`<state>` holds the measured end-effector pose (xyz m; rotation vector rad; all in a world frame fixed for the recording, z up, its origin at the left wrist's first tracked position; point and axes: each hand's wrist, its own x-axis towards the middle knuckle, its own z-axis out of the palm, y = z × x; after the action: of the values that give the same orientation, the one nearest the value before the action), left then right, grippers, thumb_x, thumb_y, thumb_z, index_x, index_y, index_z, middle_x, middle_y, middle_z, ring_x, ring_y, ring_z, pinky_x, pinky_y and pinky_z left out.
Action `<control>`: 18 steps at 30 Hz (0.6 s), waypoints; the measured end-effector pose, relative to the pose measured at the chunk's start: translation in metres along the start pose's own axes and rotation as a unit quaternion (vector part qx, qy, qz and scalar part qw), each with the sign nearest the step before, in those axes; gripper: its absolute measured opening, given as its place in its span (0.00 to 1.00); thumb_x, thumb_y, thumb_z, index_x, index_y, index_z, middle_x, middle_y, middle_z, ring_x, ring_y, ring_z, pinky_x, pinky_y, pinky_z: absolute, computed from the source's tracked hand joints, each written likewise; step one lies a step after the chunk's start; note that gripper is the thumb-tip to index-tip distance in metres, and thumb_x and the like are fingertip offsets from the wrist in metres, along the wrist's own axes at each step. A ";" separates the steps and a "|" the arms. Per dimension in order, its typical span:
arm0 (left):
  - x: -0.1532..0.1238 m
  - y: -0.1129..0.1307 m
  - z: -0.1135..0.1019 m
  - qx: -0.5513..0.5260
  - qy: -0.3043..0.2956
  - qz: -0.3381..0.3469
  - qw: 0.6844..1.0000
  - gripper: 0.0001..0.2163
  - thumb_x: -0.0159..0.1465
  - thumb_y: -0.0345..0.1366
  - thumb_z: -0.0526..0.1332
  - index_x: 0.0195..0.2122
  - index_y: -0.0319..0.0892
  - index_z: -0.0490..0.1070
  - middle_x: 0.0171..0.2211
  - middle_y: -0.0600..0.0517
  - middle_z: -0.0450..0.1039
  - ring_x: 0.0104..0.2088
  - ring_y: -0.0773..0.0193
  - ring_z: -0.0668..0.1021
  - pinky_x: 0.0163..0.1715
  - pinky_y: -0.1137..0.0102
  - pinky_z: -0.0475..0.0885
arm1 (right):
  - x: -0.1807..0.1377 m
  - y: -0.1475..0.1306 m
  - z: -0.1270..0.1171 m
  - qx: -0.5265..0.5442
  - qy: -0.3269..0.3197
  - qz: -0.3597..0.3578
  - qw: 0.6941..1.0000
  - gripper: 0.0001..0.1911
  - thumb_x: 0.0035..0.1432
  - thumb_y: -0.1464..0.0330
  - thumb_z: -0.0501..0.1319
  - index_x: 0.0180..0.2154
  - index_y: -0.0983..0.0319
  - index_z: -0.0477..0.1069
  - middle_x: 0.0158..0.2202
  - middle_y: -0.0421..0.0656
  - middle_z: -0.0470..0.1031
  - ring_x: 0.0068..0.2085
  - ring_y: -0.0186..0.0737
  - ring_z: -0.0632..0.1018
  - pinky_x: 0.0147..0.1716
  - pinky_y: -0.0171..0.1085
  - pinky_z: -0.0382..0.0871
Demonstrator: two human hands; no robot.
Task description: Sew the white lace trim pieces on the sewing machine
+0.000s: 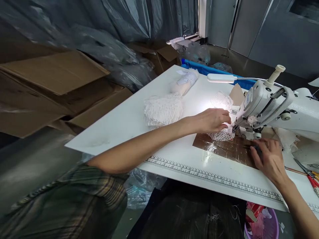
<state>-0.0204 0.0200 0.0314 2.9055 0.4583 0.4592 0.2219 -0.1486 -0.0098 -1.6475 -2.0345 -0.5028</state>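
My left hand (pixel 216 120) is at the needle end of a white sewing machine (pixel 259 103), its fingers bent and closed on a piece of white lace (pixel 222 135). Part of that lace lies under the fingers, and some shows behind the hand. On the right, my right hand (pixel 270 156) rests by the machine bed, fingers curled around a small dark tool that looks like thread snips (pixel 258 151). Its narrow tip points left toward the needle area. The palm and fingers hide most of it.
A stack of white lace (pixel 163 109) and a wrapped pale bundle (pixel 186 81) lie on the white table (pixel 119 122). A printed ruler (pixel 214 177) runs along the front edge. Scissors (pixel 305 168) lie at right. Cardboard boxes (pixel 54 73) stand left; a purple bin (pixel 274 225) is below.
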 end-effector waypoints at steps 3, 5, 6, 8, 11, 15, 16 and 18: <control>0.004 0.000 0.024 0.015 -0.036 0.026 0.999 0.08 0.68 0.31 0.58 0.44 0.38 0.75 0.42 0.46 0.76 0.40 0.63 0.77 0.35 0.71 0.71 | 0.012 0.007 0.013 0.087 -0.055 0.076 0.992 0.16 0.64 0.62 0.51 0.40 0.61 0.76 0.39 0.51 0.77 0.42 0.49 0.75 0.40 0.45 0.70; 0.005 0.000 0.037 -0.002 -0.033 0.046 0.998 0.08 0.68 0.31 0.57 0.44 0.39 0.75 0.42 0.45 0.76 0.40 0.63 0.77 0.37 0.71 0.72 | 0.024 0.006 0.022 0.149 -0.127 0.126 0.972 0.16 0.62 0.63 0.51 0.38 0.60 0.75 0.34 0.48 0.77 0.37 0.46 0.76 0.37 0.43 0.71; 0.006 0.000 0.042 -0.013 -0.026 0.054 0.998 0.08 0.68 0.31 0.57 0.44 0.39 0.75 0.42 0.46 0.76 0.40 0.63 0.77 0.39 0.71 0.72 | 0.029 0.004 0.026 0.168 -0.159 0.152 0.961 0.16 0.60 0.63 0.51 0.38 0.61 0.75 0.33 0.47 0.77 0.35 0.46 0.76 0.35 0.43 0.71; 0.007 -0.002 0.049 -0.033 -0.013 0.068 0.997 0.08 0.69 0.31 0.57 0.44 0.40 0.75 0.42 0.46 0.75 0.41 0.64 0.77 0.40 0.70 0.73 | 0.039 0.000 0.033 0.198 -0.194 0.192 0.942 0.16 0.58 0.64 0.51 0.38 0.61 0.75 0.34 0.47 0.79 0.35 0.46 0.77 0.36 0.44 0.71; 0.008 -0.006 0.054 -0.046 -0.003 0.085 0.995 0.08 0.69 0.31 0.56 0.43 0.41 0.75 0.41 0.47 0.76 0.41 0.64 0.77 0.41 0.70 0.74 | 0.045 -0.004 0.040 0.240 -0.187 0.225 0.926 0.16 0.55 0.65 0.52 0.38 0.61 0.76 0.38 0.48 0.81 0.39 0.48 0.79 0.41 0.45 0.72; 0.009 -0.009 0.056 -0.024 0.011 0.094 0.995 0.10 0.71 0.31 0.53 0.41 0.40 0.75 0.39 0.46 0.75 0.40 0.64 0.77 0.39 0.69 0.75 | 0.039 -0.005 0.044 0.248 -0.134 0.222 0.933 0.16 0.54 0.65 0.53 0.38 0.62 0.77 0.38 0.49 0.81 0.39 0.48 0.79 0.40 0.44 0.73; 0.009 -0.009 0.056 -0.017 0.016 0.090 0.996 0.11 0.71 0.31 0.52 0.41 0.39 0.75 0.38 0.46 0.75 0.39 0.64 0.77 0.38 0.69 0.75 | 0.037 -0.004 0.044 0.247 -0.125 0.216 0.936 0.16 0.54 0.65 0.53 0.38 0.61 0.77 0.38 0.49 0.81 0.38 0.47 0.79 0.39 0.44 0.73; 0.009 -0.008 0.056 -0.003 0.019 0.080 0.997 0.12 0.71 0.31 0.50 0.40 0.38 0.74 0.37 0.46 0.75 0.37 0.65 0.76 0.37 0.70 0.74 | 0.033 -0.003 0.045 0.247 -0.117 0.209 0.939 0.15 0.55 0.65 0.53 0.37 0.61 0.77 0.38 0.49 0.81 0.37 0.47 0.78 0.38 0.44 0.74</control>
<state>0.0034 0.0244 -0.0208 2.9447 0.2282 0.5385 0.2077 -0.0976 -0.0274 -1.7918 -1.6908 0.3418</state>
